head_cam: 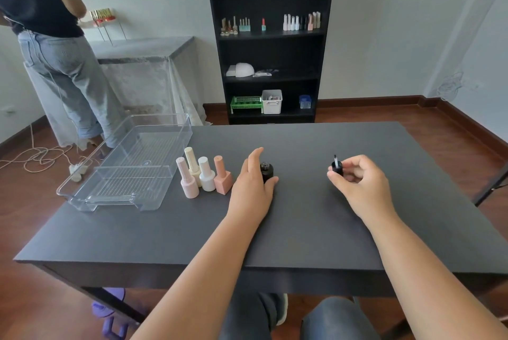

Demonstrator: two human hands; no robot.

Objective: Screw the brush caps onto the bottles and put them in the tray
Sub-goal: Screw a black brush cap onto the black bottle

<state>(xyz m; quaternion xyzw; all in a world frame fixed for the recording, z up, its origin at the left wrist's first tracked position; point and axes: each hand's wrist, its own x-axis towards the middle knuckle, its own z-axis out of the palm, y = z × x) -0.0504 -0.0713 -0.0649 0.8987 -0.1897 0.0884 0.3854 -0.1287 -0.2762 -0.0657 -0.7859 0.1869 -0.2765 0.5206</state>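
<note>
**Capping step: black bottle open, cap in hand, not yet joined**

The black bottle [266,171] is stood upright on the counter [302,229], neck open. It is steadied by the left hand [251,188]: thumb pressed against its lower right side, palm against its left, fingers extended upward rather than wrapped. A light brace is judged here, not a full grasp.

The black brush cap [337,167] is pinched in the right hand [360,184] between thumb and fingertips. The brush [335,159] is pointed up and slightly away. The cap is held well apart from the bottle, to its right.

Four pastel bottles [203,173] are seen already capped, clustered just beside the left hand, between it and the clear tray [82,196]. The tray is set at the counter's left edge and is overhanging it; nothing is seen inside it.

Step judged in hand: fitting the last cap. No bottle is in the tray yet, so all placement is left to do.

Next move calls for:
- cap to be flipped, brush down
- brush to be lined up over the narrow neck and lowered in without snagging the rim
- bottle grip to be tightened so the twist is resisted
- cap to be turned until seated

Risk: bottle is small and only lightly braced; tipping is possible if the brush is brought in off-centre.
</note>
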